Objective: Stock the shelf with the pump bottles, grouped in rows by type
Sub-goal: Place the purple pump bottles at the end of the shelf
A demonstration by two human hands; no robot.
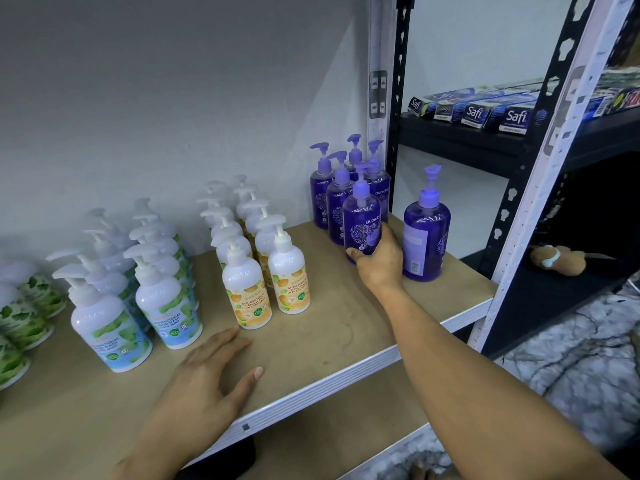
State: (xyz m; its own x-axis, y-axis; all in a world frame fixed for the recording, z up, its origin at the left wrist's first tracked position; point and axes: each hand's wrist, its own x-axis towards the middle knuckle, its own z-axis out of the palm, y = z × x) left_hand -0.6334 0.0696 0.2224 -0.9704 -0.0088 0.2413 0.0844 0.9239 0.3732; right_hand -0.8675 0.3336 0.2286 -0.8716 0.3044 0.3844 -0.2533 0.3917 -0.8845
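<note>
Left hand [207, 375] flat on wooden shelf [329, 327]

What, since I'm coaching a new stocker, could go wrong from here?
1. The right hand grips the front purple bottle close against its row. A hard push could topple the purple bottles behind.
2. The lone purple bottle stands apart near the front edge of the shelf, beside the wrist. A careless pull back might knock it off.

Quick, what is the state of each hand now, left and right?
Left hand: open, resting flat on the shelf board, holding nothing.
Right hand: closed round the front purple pump bottle.
</note>
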